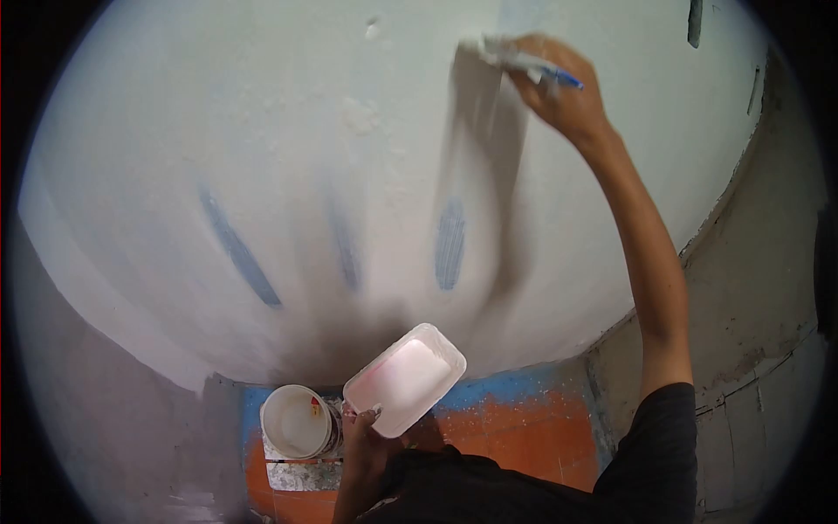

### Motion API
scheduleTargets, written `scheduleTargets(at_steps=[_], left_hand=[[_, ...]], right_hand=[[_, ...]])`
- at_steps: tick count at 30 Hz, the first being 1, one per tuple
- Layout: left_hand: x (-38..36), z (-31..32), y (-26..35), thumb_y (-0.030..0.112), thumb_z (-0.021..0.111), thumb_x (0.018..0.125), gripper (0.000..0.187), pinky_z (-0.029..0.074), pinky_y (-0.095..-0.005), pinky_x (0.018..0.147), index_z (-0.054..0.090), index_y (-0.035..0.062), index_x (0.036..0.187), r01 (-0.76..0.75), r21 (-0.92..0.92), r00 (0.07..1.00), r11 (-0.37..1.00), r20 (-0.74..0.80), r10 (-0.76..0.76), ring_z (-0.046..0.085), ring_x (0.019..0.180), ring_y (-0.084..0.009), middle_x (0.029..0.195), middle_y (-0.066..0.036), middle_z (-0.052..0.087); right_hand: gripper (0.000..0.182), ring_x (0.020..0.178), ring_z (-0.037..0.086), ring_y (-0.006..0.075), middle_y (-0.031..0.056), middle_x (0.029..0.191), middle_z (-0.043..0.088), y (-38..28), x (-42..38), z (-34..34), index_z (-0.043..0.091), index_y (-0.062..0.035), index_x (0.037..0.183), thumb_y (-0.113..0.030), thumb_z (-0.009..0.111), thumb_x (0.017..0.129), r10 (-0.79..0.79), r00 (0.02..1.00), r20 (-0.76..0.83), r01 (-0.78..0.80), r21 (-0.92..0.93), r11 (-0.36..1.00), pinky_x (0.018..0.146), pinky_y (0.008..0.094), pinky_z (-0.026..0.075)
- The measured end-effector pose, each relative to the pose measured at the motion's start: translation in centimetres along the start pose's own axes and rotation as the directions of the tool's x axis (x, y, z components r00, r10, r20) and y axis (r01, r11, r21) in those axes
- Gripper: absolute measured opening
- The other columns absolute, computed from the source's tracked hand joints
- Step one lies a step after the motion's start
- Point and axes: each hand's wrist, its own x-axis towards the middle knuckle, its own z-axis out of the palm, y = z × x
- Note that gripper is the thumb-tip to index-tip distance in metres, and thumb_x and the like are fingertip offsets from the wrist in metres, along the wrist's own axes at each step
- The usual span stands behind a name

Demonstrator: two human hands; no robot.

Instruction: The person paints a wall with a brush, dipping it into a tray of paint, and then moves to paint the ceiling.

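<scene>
My right hand [563,87] is raised high against the pale wall [375,131], its fingers closed round a brush-like tool [532,66] with a blue end. The tool's whitish working end is at the wall; its exact shape is blurred. Low in front of my body, my left hand [365,437] grips the near left edge of a shallow white tray [410,375]. Something white with a pinkish tint lies in the tray. Blue streaks [450,244] show on the wall between the tray and my raised hand.
A white bucket [297,422] stands on a paint-spattered stand [301,475] left of the tray. Beneath is an orange floor [515,437] with a blue strip [502,384] along the wall. Grey walls rise at both sides. A dark slot [695,22] marks the upper right wall.
</scene>
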Motion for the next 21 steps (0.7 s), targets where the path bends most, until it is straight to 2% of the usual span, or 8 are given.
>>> scheduleTargets(at_steps=[3,7,8,12,14,15,19,21], left_hand=[[0.1,-0.3,-0.2,0.015,0.064,0.08,0.06,0.061,-0.0405,0.082,0.043,-0.0003,0.133,-0.024,0.007,1.0,1.0,-0.011,0.024,0.066,0.106,-0.026,0.12,-0.014,0.059],[0.3,-0.3,1.8,0.014,0.062,0.08,0.06,0.065,-0.0433,0.07,0.041,-0.0006,0.134,0.061,0.003,0.997,0.998,-0.048,-0.061,0.067,0.104,-0.0291,0.119,-0.016,0.059],[0.6,-0.3,1.8,0.014,0.062,0.08,0.061,0.065,-0.0439,0.067,0.04,-0.0006,0.135,0.055,0.012,0.998,0.998,-0.033,-0.055,0.067,0.103,-0.0299,0.119,-0.016,0.059],[0.7,-0.3,2.0,0.013,0.061,0.08,0.061,0.066,-0.0468,0.067,0.04,0.0005,0.136,0.062,0.054,0.998,0.997,-0.034,-0.061,0.068,0.102,-0.0316,0.119,-0.018,0.06],[0.3,0.5,2.7,0.019,0.065,0.078,0.067,0.056,-0.0446,0.089,0.04,0.0014,0.138,0.081,0.102,0.996,0.991,-0.035,-0.078,0.061,0.114,-0.0296,0.125,-0.016,0.056],[0.2,0.8,2.9,0.023,0.067,0.078,0.07,0.051,-0.0435,0.1,0.039,0.0018,0.139,0.09,0.124,0.996,0.988,-0.035,-0.086,0.057,0.121,-0.0286,0.128,-0.015,0.054],[0.7,0.2,2.8,0.021,0.067,0.077,0.071,0.05,-0.0433,0.103,0.04,0.0018,0.139,0.101,0.104,0.995,0.989,-0.017,-0.1,0.057,0.121,-0.0289,0.127,-0.014,0.054],[1.1,-1.0,2.3,0.021,0.067,0.076,0.071,0.049,-0.0433,0.104,0.04,0.0017,0.139,0.097,0.101,0.995,0.99,-0.018,-0.096,0.057,0.121,-0.0287,0.127,-0.014,0.055]], right_hand=[[0.028,0.085,0.067,0.0236,0.0034,0.103,0.071,-1.5,-0.2,1.3,0.073,-0.0156,0.108,-0.013,0.068,0.08,0.067,0.994,-0.084,-0.076,-0.102,0.992,0.07,0.0344,0.054],[0.04,0.079,0.063,0.0244,0.0057,0.105,0.068,-8.6,-11.4,7.4,0.07,-0.0141,0.115,-0.01,0.065,0.076,0.02,1.0,-0.024,-0.024,-0.198,0.98,0.066,0.0346,0.053],[0.04,0.077,0.061,0.0228,0.0055,0.102,0.067,-10.5,-14.7,8.6,0.069,-0.0115,0.116,-0.008,0.063,0.076,0.0,0.999,-0.042,-0.006,-0.131,0.991,0.064,0.034,0.052],[0.038,0.082,0.062,0.0238,0.0069,0.106,0.066,-17.9,-25.1,9.4,0.068,-0.009,0.115,-0.01,0.064,0.077,0.112,0.94,0.323,-0.139,0.063,0.988,0.068,0.0341,0.052],[0.036,0.087,0.064,0.0257,0.0089,0.104,0.067,-19.5,-26.8,8.9,0.07,-0.0093,0.114,-0.01,0.063,0.078,0.119,0.869,0.48,-0.227,0.175,0.958,0.072,0.0349,0.053],[0.035,0.089,0.064,0.0261,0.0091,0.105,0.068,-18.9,-26.4,8.7,0.07,-0.0096,0.113,-0.01,0.064,0.078,0.118,0.892,0.437,-0.224,0.201,0.954,0.073,0.035,0.053],[0.035,0.094,0.065,0.0281,0.0105,0.109,0.069,-11.7,-18.7,7.4,0.071,-0.0101,0.112,-0.009,0.067,0.077,0.169,0.966,0.194,-0.207,0.197,0.958,0.077,0.0369,0.053],[0.037,0.086,0.06,0.028,0.0058,0.107,0.066,-9.6,-12.6,6.4,0.069,-0.0096,0.11,-0.005,0.064,0.074,0.22,0.975,0.033,-0.222,0.101,0.97,0.069,0.0364,0.053]])
